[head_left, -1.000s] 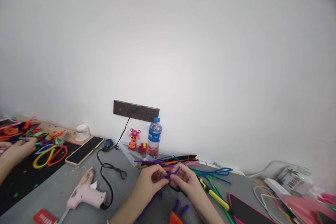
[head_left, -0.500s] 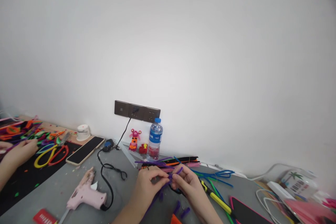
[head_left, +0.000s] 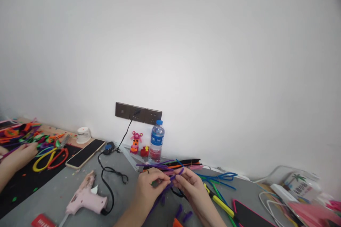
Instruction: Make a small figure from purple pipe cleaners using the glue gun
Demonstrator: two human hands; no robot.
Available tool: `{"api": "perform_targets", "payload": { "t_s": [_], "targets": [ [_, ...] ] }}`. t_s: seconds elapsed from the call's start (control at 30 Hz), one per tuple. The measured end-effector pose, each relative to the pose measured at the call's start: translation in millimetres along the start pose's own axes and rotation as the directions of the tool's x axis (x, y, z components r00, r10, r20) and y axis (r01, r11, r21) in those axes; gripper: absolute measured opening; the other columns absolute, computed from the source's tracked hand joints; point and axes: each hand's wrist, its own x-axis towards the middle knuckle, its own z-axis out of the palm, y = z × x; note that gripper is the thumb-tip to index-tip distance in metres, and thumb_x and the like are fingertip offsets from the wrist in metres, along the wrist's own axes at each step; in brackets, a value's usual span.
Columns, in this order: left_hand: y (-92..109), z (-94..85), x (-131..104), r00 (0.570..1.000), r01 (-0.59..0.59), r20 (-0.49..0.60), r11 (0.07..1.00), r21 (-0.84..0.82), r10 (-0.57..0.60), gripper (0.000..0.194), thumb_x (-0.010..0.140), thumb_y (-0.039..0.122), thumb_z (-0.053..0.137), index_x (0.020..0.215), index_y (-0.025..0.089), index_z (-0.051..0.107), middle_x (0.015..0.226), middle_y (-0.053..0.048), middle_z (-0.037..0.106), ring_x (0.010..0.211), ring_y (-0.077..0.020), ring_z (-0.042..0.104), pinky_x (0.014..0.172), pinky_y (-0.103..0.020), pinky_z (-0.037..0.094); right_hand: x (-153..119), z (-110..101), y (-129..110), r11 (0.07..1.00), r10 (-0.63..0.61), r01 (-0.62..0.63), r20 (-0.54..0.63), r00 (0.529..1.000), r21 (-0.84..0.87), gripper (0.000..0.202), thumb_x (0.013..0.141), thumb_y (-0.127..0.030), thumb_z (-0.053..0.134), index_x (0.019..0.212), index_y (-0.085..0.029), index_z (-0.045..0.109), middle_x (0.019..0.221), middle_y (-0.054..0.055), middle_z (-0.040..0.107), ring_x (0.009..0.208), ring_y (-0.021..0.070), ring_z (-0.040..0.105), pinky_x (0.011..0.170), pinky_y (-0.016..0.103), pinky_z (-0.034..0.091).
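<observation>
Between my two hands runs a purple pipe cleaner, its upper end sticking up at the right. My left hand pinches it between thumb and forefinger. My right hand grips it close by, thumb against the fingers. Below my hands lie short purple pieces and an orange item, partly cut off by the lower edge. Just behind my hands are bundles of black, orange, pink and purple pipe cleaners. Blue pipe cleaners lie to the right.
A pink glue gun, phone and scissors lie left. A water bottle and small figure stand by the wall. A yellow cutter lies right. Another person's hand works at far left.
My right hand's fingers have shifted slightly along the purple pipe cleaner, whose raised tip now sits a little lower and further left. The view has moved slightly.
</observation>
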Motion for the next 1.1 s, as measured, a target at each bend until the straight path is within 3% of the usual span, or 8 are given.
{"api": "perform_targets", "payload": {
  "t_s": [0.27,0.4,0.57,0.83,0.93,1.1],
  "targets": [
    [10.6,-2.7,3.2,0.995,0.038,0.089,0.999,-0.005,-0.038,0.009,0.073,0.011,0.068,0.076,0.019,0.07,0.071,-0.002,0.07,0.062,-0.0145,0.064,0.057,-0.019,0.049,5.2,-4.6,4.1,0.999,-0.046,0.046,-0.015,0.999,-0.004,0.032,0.061,-0.039,0.086,0.073,-0.018,0.065,0.07,0.001,0.066,0.064,0.015,0.062,0.064,0.026,0.051],
    [11.1,-1.7,3.9,0.992,0.067,0.108,0.997,-0.05,-0.061,0.017,0.069,0.008,0.07,0.082,0.019,0.071,0.077,-0.003,0.071,0.069,-0.0162,0.065,0.057,-0.019,0.049,6.7,-6.7,5.3,0.994,-0.089,0.092,0.049,0.995,-0.061,0.033,0.064,-0.04,0.083,0.073,-0.018,0.061,0.069,0.0,0.065,0.063,0.015,0.061,0.062,0.026,0.049],
    [5.3,-0.2,1.8,0.993,0.075,0.097,0.992,-0.101,-0.065,0.011,0.071,0.009,0.067,0.073,0.019,0.072,0.074,-0.003,0.07,0.066,-0.0156,0.063,0.056,-0.019,0.047,4.2,-3.6,3.1,0.991,-0.073,0.086,0.126,0.989,-0.105,0.033,0.066,-0.043,0.081,0.072,-0.018,0.06,0.066,0.0,0.065,0.061,0.0145,0.06,0.06,0.026,0.048],
    [6.8,-1.1,1.8,0.968,0.249,0.079,0.954,-0.164,-0.239,0.004,0.073,0.017,0.067,0.072,0.018,0.071,0.067,-0.001,0.069,0.058,-0.0142,0.057,0.055,-0.021,0.043,1.8,-3.4,0.5,0.999,-0.014,0.017,0.089,0.996,-0.032,0.032,0.067,-0.04,0.082,0.071,-0.018,0.06,0.073,0.001,0.068,0.066,0.0144,0.064,0.062,0.024,0.048],
    [10.9,-2.6,1.6,0.978,0.209,0.032,0.968,-0.142,-0.207,0.004,0.072,0.016,0.068,0.069,0.018,0.069,0.066,-0.001,0.069,0.059,-0.0144,0.058,0.056,-0.021,0.043,0.2,-0.9,-2.5,1.0,0.002,-0.004,0.085,0.996,0.027,0.032,0.066,-0.037,0.084,0.068,-0.018,0.058,0.075,0.001,0.069,0.066,0.0131,0.064,0.062,0.023,0.048],
    [8.3,-0.1,0.8,0.998,0.039,-0.042,0.991,-0.131,-0.045,0.009,0.071,0.013,0.069,0.065,0.019,0.067,0.067,-0.001,0.07,0.064,-0.0157,0.062,0.057,-0.022,0.044,-2.5,2.0,-4.7,0.993,0.018,-0.029,0.097,0.995,0.119,0.031,0.066,-0.031,0.085,0.066,-0.017,0.057,0.081,0.001,0.07,0.066,0.0112,0.064,0.064,0.022,0.05]
  ]
}}
